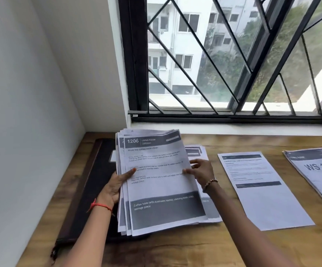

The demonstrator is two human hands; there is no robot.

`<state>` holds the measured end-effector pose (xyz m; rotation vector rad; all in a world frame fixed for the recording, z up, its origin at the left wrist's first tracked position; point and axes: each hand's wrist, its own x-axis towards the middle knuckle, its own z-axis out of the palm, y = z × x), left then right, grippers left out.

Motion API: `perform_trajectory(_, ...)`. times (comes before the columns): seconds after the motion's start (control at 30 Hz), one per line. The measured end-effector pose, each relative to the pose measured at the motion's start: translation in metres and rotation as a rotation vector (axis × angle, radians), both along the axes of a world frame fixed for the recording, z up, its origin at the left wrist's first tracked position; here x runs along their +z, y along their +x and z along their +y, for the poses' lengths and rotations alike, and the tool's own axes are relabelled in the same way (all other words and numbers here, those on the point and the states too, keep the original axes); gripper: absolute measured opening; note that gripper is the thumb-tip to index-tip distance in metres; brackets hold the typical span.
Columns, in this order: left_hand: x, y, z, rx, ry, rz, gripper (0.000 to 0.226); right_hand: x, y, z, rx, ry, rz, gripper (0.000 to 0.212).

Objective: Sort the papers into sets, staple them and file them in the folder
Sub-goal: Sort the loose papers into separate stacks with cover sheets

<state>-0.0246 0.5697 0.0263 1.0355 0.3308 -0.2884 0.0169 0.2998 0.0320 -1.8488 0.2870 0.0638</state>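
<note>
At the far left, a dark folder (90, 182) lies closed on the wooden surface (233, 245), against the white wall (27, 112). Nothing of its contents shows; its right part is covered by paper.

The left hand (115, 186), a red thread around its wrist, holds a thick fanned stack of papers (160, 182) above the folder. Its fingers are closed around the stack's left edge, the thumb pressed on the top sheet. That sheet reads "1206" and "LIVING ROOM" in a dark header, then "Wipe the coffee table clean". A grey band at the bottom reads "Coffee table (with dust/water marks), cleaning cloth, cloth storage place". The small text between is too blurred to read.

The right hand (202, 170), with a beaded bracelet at the wrist, is at the stack's right edge. Its fingers are spread and loosely curled, the thumb touching the top sheet; whether they pinch that sheet cannot be told.

Behind the held stack, a second pile of papers (204, 157) lies flat on the surface, mostly hidden.

Further right lies a single sheet (262, 191) with a dark header and unreadable lines. At the right edge, a small set of sheets (317, 174) shows "WS-17" in large letters.

A barred window (233, 58) runs along the back.
</note>
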Motion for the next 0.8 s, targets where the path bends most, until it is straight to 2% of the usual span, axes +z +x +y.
perform_trajectory(0.07, 0.0, 0.0, -0.001, 0.013, -0.011, 0.003, 0.115, 0.001, 0.0, -0.006, -0.015, 0.012, -0.03, 0.025)
perform_trajectory(0.2, -0.001, -0.001, -0.001, 0.012, -0.021, 0.005, 0.115, 0.0, 0.0, -0.022, -0.01, -0.009, 0.026, 0.012)
perform_trajectory(0.43, -0.003, -0.004, 0.015, 0.056, 0.007, -0.011, 0.114, -0.008, -0.007, -0.057, -0.545, -0.309, 0.0, 0.028)
perform_trajectory(0.53, -0.003, -0.007, 0.026, 0.084, 0.017, -0.008, 0.112, -0.01, -0.014, -0.065, -0.679, -0.405, -0.053, 0.034)
perform_trajectory(0.67, -0.006, -0.011, 0.037, 0.119, -0.014, -0.015, 0.109, -0.021, -0.012, -0.064, -0.664, -0.441, -0.057, 0.036)
perform_trajectory(0.8, -0.006, -0.013, 0.038, 0.108, -0.031, -0.032, 0.106, -0.03, -0.005, -0.048, -0.499, -0.411, -0.015, 0.04)
